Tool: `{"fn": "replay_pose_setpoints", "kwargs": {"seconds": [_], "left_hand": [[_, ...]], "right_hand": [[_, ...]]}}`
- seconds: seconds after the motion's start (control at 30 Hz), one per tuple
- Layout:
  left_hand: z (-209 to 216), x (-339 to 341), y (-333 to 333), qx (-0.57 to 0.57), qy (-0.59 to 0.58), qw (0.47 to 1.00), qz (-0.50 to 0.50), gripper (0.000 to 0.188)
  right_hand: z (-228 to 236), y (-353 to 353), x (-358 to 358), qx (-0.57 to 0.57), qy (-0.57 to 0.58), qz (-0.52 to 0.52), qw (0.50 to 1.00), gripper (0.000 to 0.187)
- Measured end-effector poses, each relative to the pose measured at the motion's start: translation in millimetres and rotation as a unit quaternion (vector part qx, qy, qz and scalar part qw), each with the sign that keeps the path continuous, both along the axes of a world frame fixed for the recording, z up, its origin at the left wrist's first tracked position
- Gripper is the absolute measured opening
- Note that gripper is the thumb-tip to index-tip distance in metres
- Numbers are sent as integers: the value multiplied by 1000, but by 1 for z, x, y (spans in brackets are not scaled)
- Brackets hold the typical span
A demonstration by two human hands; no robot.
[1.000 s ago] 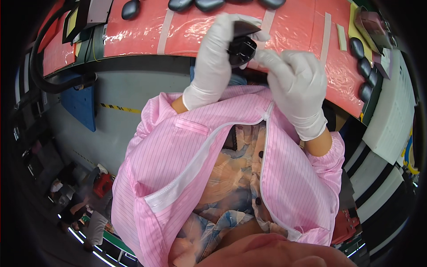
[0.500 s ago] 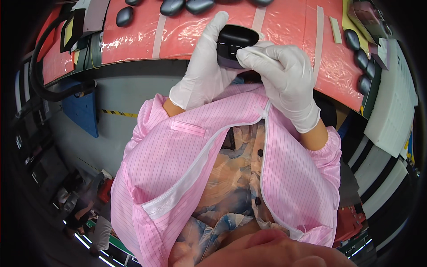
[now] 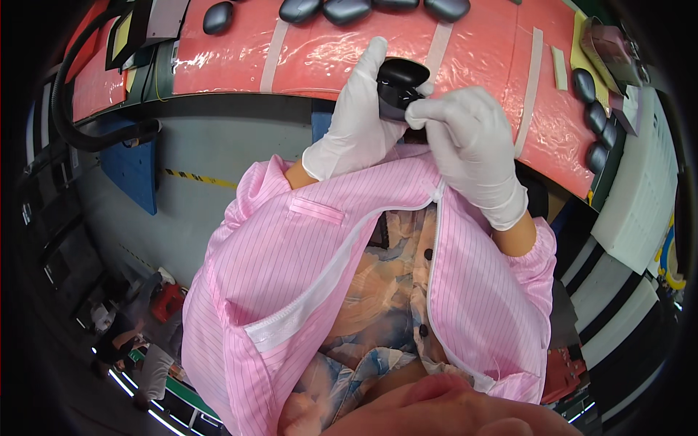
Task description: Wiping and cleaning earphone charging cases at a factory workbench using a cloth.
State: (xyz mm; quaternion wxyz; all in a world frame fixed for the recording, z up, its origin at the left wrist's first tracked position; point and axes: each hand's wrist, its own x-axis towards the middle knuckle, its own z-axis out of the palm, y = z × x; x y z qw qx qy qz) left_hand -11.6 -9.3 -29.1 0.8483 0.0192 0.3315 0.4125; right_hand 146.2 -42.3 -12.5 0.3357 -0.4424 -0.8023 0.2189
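Note:
My left hand [image 3: 358, 120], in a white glove, grips a dark earbud charging case [image 3: 393, 109] from its left side, with the thumb up along the edge. The glossy black lid [image 3: 404, 71] is raised, and the case sits just off the near edge of the bench. My right hand [image 3: 469, 138], gloved in white too, is closed in a pinch beside the right front rim of the case. What those fingertips hold, if anything, is hidden.
A bench with a red mat [image 3: 334, 69] runs across the far side. Several dark rounded cases [image 3: 346, 10] lie along its back, and more [image 3: 595, 116] at the right end. A black flexible hose [image 3: 65, 134] curves at the left. Clear plastic containers [image 3: 609, 47] stand far right.
My right fingertips have drawn slightly away from the case's inside toward its right rim. Both hands and the case appear a little lower and further right, as does the bench.

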Motion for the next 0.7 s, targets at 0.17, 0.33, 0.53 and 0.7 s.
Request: {"fn": "replay_pose_setpoints", "kwargs": {"seconds": [0.17,0.33,0.53,0.7], "left_hand": [[-4,4,5,35,20,999,-33,54],[-10,7,8,10,-12,998,-60,54],[-41,5,1,66,32,997,-39,58],[-50,11,7,42,10,999,-32,64]], "right_hand": [[-9,-5,41,-17,73,-120,990,21],[-22,14,91,-5,-112,-216,970,21],[-22,65,161,186,-430,-351,811,31],[-37,79,142,216,-485,-275,801,21]]}}
